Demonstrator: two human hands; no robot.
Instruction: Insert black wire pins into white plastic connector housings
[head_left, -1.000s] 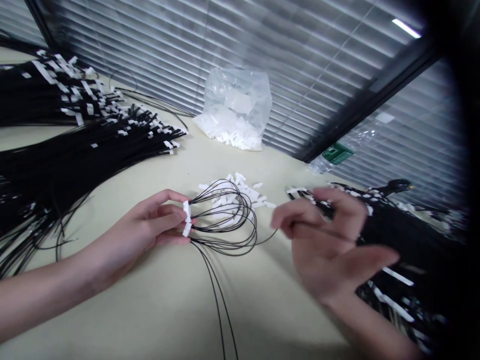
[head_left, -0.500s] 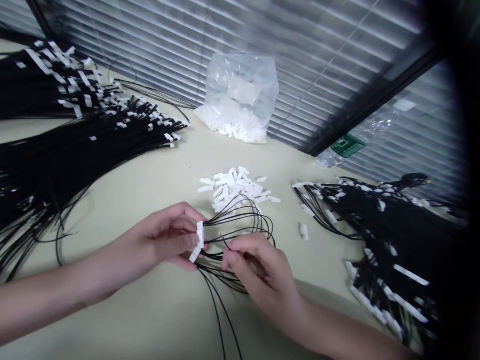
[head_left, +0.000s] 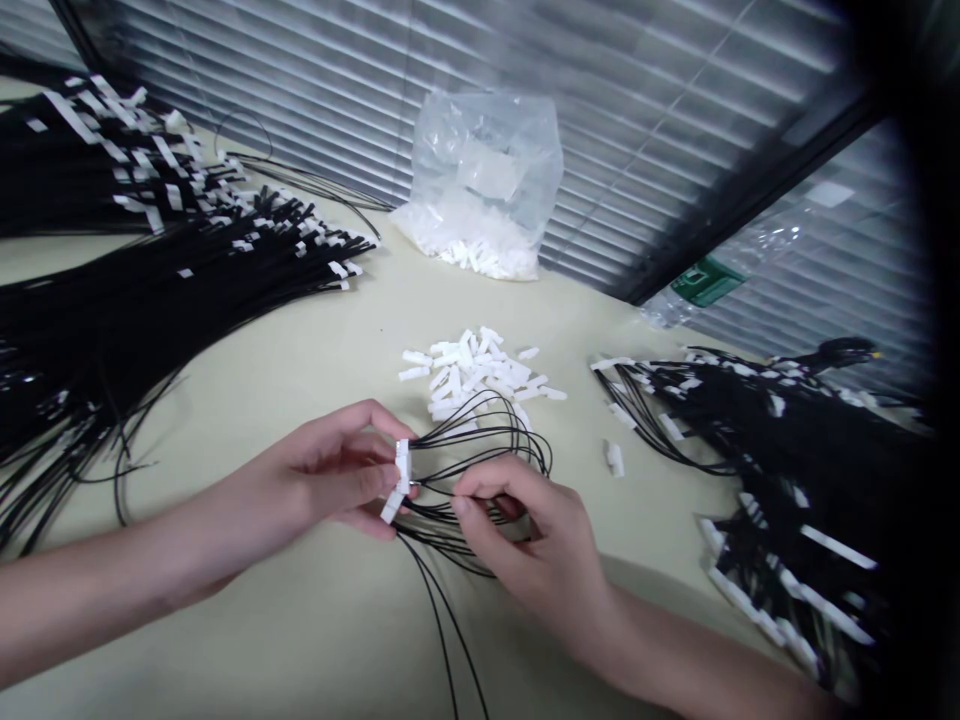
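Note:
Between thumb and fingers, my left hand (head_left: pixel 345 475) pinches white connector housings (head_left: pixel 403 468) standing end to end. Several thin black wires (head_left: pixel 480 430) run out of their right side, loop round to the right and back under my hands. My right hand (head_left: pixel 525 530) is closed in a pinch on a single black wire (head_left: pixel 435 490); the wire's bare tip points at the right face of the housings. Whether the tip touches the housing I cannot tell. Beyond my hands lies a loose pile of white connector housings (head_left: pixel 480 370).
Thick bundles of black wires (head_left: pixel 150 290) with white ends cover the left side. Another wire bundle (head_left: pixel 795 430) lies to the right, near a single white housing (head_left: pixel 614 459). At the back stand a clear plastic bag (head_left: pixel 487 190) of white parts and a bottle (head_left: pixel 705 282), before window blinds (head_left: pixel 300 80).
My right hand has brought the wire's tip from pointing upward, away from the housings, to level with and close beside their right face. My left hand keeps its hold, almost unmoved.

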